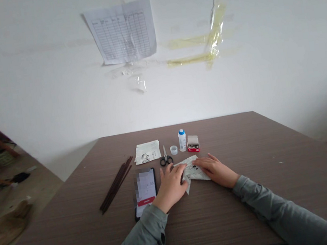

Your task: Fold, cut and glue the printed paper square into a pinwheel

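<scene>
A printed sheet of paper (pixel 194 170), partly folded, lies on the brown wooden table (pixel 255 199) between my hands. My left hand (pixel 171 187) rests on its left part, fingers curled and pinching a folded edge. My right hand (pixel 216 170) lies flat on the sheet's right side with fingers stretched out, pressing it down. Both sleeves are grey-green.
Behind the sheet lie black-handled scissors (pixel 165 157), a small clear cap (pixel 173 150), a white bottle with a blue cap (pixel 182 140) and a small red-and-white box (pixel 193 144). A paper stack (pixel 147 152), thin dark sticks (pixel 116 184) and a phone (pixel 145 190) lie at left.
</scene>
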Demonstrator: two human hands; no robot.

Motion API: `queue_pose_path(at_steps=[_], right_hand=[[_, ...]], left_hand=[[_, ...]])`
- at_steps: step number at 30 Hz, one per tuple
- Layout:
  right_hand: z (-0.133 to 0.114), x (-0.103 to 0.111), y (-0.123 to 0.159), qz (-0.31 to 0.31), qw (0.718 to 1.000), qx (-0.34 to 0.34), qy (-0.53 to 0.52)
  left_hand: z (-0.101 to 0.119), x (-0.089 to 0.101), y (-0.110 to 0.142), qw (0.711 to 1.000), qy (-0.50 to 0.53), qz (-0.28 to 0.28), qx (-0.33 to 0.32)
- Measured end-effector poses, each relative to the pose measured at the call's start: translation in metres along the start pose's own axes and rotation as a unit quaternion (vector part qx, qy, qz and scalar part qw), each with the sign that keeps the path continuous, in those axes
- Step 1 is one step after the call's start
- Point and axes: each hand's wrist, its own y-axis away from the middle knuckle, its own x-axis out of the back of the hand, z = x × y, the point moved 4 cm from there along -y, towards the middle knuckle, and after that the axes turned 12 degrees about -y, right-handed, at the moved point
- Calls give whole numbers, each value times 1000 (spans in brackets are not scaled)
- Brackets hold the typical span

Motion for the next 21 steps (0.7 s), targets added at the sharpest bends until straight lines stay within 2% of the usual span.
queue_pose_path(at_steps=[6,14,21], right_hand=[[4,3,0,34,998,-12,47],[10,7,2,42,994,-5,100],[9,9,2,41,994,-17,97]], left_hand=[[-1,-1,0,1000,-8,29,6],[-4,1,1,998,-27,42,38],[-7,3,1,997,-36,47,45]])
